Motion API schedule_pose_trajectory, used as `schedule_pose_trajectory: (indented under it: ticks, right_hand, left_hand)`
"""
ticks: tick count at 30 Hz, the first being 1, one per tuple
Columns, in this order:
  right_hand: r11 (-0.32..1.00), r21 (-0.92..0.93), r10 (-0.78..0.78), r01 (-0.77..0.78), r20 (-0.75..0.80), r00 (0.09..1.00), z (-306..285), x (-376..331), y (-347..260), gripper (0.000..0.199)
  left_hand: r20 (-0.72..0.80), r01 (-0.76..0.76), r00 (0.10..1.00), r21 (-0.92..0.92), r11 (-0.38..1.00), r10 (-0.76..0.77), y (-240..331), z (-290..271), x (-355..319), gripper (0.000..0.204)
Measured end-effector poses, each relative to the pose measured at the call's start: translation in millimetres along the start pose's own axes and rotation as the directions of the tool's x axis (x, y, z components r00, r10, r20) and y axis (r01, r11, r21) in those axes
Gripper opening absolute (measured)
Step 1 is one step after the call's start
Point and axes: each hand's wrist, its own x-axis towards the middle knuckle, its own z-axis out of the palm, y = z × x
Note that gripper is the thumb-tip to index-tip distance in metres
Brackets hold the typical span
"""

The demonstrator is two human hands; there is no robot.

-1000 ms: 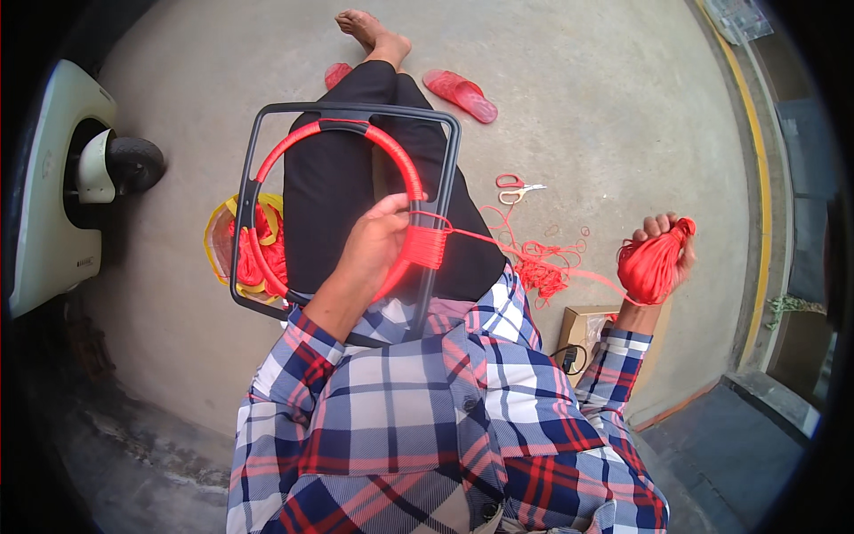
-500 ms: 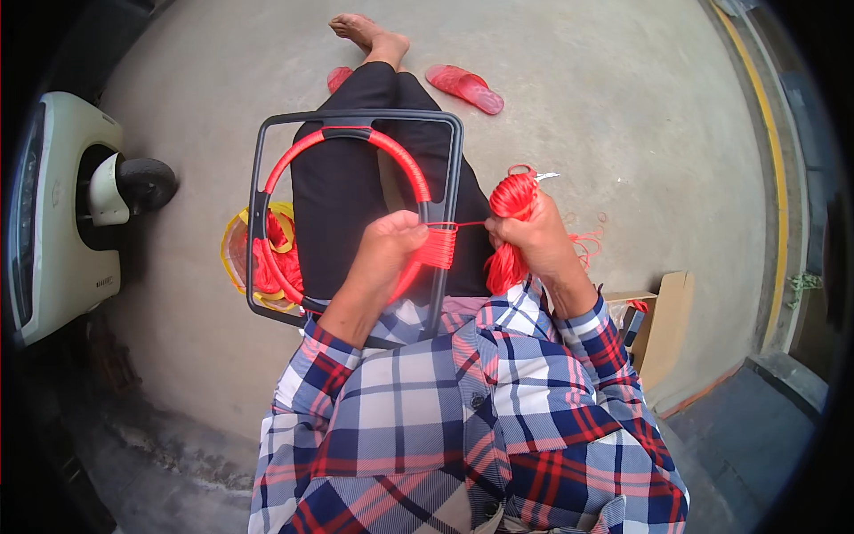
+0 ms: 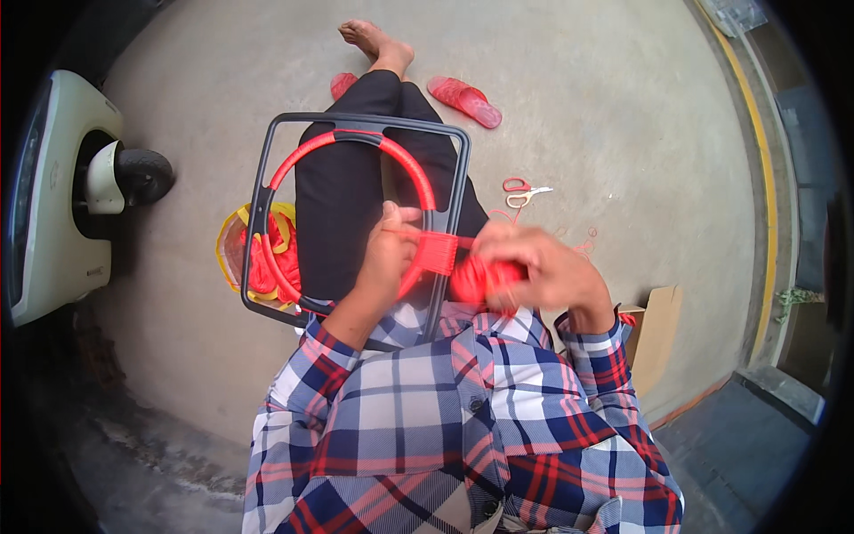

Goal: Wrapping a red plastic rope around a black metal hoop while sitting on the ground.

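I see one dark frame (image 3: 455,191) with rounded corners lying across my lap, and inside it one red ring (image 3: 405,165) wrapped in red cord. My left hand (image 3: 389,254) rests on the lower right part of the ring, its fingers (image 3: 402,214) closed around the ring just beside a band of wound red cord (image 3: 438,253) that joins the ring to the frame's right bar. My right hand (image 3: 543,271) is just to the right of that bar, and its fingers are together, clamped on one ball of red cord (image 3: 480,280); the hand is blurred, so I cannot tell the exact grip. On the concrete floor (image 3: 623,116) I count two red slippers (image 3: 464,100), one of them partly hidden behind my leg, and one pair of scissors (image 3: 523,190) with red handles, lying to the right of the frame, well apart from my hands. One yellow bag (image 3: 238,245) with red material in it lies on the floor under the frame's left side. One piece of brown cardboard (image 3: 656,334) stands near my right elbow. One white scooter (image 3: 58,191) with a black wheel is at the far left
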Motion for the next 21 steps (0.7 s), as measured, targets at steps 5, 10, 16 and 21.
schedule_pose_trajectory:
  ticks: [5, 10, 16, 21]
  right_hand:
    - [0.708, -0.6, 0.211, -0.373, -0.325, 0.922, 16.4, 27.9, 43.5, 0.037]
    - [0.982, 0.171, 0.144, -0.078, -0.422, 0.895, 26.4, 27.2, 53.8, 0.03]
    - [0.921, -0.356, -0.341, 0.156, -0.548, 0.764, 17.1, -0.5, -60.1, 0.019]
    - [0.654, -0.11, -0.716, 0.748, -0.409, 0.566, 1.0, -32.4, -127.3, 0.029]
  left_hand:
    - [0.37, 0.36, 0.898, -0.305, 0.882, -0.239, 21.7, -2.0, -7.3, 0.064]
    - [0.37, 0.316, 0.916, -0.421, 0.85, -0.158, 8.0, -7.5, 2.8, 0.041]
    - [0.049, 0.113, 0.993, -0.594, 0.797, -0.104, -7.1, -9.6, 9.0, 0.021]
    - [0.09, 0.076, 0.995, -0.52, 0.851, -0.033, -2.9, -5.2, 8.1, 0.017]
